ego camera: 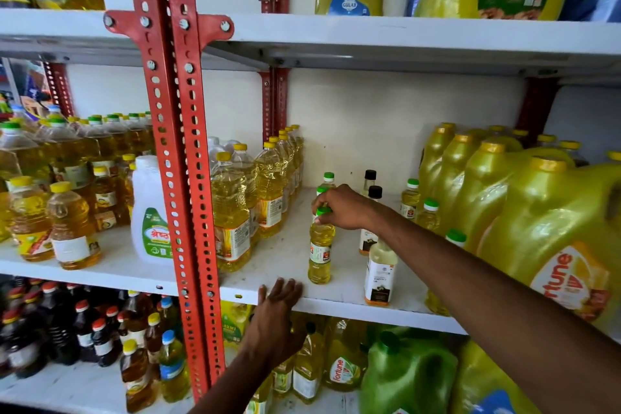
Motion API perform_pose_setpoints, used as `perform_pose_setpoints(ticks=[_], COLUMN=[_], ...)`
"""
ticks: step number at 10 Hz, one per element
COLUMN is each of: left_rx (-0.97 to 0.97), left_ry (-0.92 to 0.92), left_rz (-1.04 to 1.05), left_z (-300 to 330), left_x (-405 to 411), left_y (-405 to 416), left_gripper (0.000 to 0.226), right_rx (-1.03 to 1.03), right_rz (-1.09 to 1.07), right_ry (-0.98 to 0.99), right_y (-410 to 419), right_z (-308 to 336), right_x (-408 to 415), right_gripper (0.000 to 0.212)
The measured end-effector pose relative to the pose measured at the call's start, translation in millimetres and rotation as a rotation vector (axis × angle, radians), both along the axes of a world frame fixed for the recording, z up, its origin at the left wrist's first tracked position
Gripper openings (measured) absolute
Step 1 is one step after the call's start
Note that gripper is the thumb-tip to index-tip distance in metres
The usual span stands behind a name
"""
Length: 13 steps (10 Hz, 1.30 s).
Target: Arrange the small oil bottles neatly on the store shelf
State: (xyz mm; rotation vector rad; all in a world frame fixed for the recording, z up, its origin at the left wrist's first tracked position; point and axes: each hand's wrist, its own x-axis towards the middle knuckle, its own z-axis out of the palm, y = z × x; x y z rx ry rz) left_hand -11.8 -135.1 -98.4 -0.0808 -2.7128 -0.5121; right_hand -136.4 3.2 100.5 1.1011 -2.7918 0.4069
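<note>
A small yellow oil bottle with a green cap [321, 250] stands upright near the front of the white middle shelf [339, 296]. My right hand [341, 208] is closed around its neck and cap. Two more green-capped small bottles [327, 178] stand in a line behind it, partly hidden by the hand. To the right stand black-capped small bottles [374, 193], a white-labelled bottle [379, 274] under my forearm, and other green-capped ones [410, 198]. My left hand [277, 312] rests flat on the shelf's front edge, fingers spread, holding nothing.
Tall yellow-capped oil bottles [232, 208] stand in rows left of the small ones, beside a red perforated upright [188, 178]. Large yellow jugs [544, 228] fill the shelf's right side. Bare shelf lies between the bottle rows. Lower and upper shelves hold more bottles and jugs.
</note>
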Motion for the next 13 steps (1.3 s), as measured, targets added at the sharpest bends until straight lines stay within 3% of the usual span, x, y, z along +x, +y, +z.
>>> perform_pose_setpoints(ticks=[4, 10, 12, 13], left_rx=[0.001, -0.004, 0.006, 0.002], left_ry=[-0.012, -0.033, -0.090, -0.064], left_rz=[-0.008, 0.002, -0.013, 0.002], left_z=[1.1, 5.0, 10.5, 22.4], left_x=[0.1, 3.2, 4.0, 1.4], left_y=[-0.4, 2.9, 1.9, -1.8], left_gripper=[0.081, 0.087, 0.085, 0.087], right_rx=[-0.069, -0.048, -0.011, 0.001], right_rz=[0.038, 0.039, 0.020, 0.005], right_ry=[0.021, 0.010, -0.002, -0.011], right_y=[2.8, 1.5, 3.0, 8.0], right_z=[-0.4, 0.0, 0.7, 2.0], right_x=[17.0, 31.5, 33.9, 35.6], right_gripper=[0.026, 0.029, 0.041, 0.060])
